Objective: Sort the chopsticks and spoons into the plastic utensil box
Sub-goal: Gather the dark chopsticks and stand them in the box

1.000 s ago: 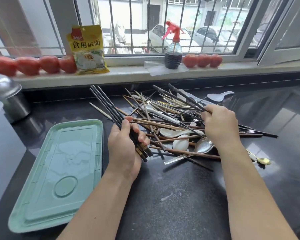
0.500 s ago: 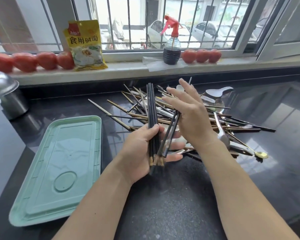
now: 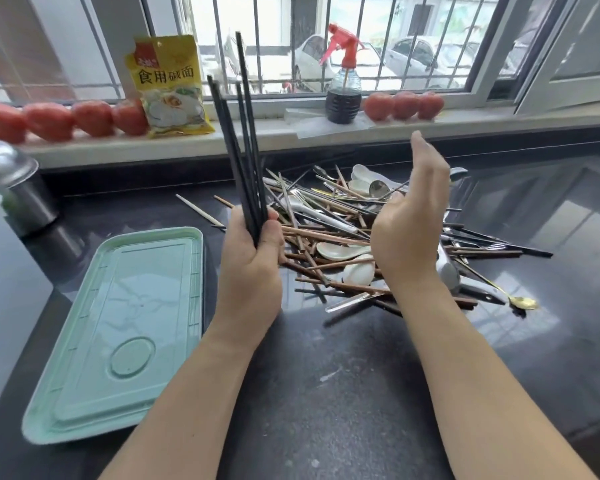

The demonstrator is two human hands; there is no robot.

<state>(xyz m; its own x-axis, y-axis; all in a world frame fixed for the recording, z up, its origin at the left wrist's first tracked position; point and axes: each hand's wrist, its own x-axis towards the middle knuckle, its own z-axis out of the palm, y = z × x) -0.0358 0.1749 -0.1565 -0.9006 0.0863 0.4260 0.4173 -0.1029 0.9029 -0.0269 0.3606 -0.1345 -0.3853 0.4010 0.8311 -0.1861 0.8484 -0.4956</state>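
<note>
My left hand (image 3: 253, 258) grips a bundle of black chopsticks (image 3: 243, 143) and holds them upright, tips toward the window. My right hand (image 3: 413, 220) hovers to their right with straight fingers, palm facing left, holding nothing. Behind both hands a jumbled pile of utensils (image 3: 343, 237) lies on the dark counter: brown wooden chopsticks, black chopsticks, white ceramic spoons (image 3: 340, 251), metal spoons and a gold spoon (image 3: 523, 301). A pale green plastic lid or tray (image 3: 125, 327) lies flat at the left.
A steel pot (image 3: 14, 188) and a translucent white container (image 3: 0, 289) stand at the far left. The windowsill carries tomatoes (image 3: 63, 119), a yellow packet (image 3: 170, 84) and a spray bottle (image 3: 343, 84). The black counter (image 3: 326, 393) shows bare in front.
My left hand has raised the black chopsticks from a forward tilt to upright. My right hand has let go of them and drawn away to the right, fingers straight.
</note>
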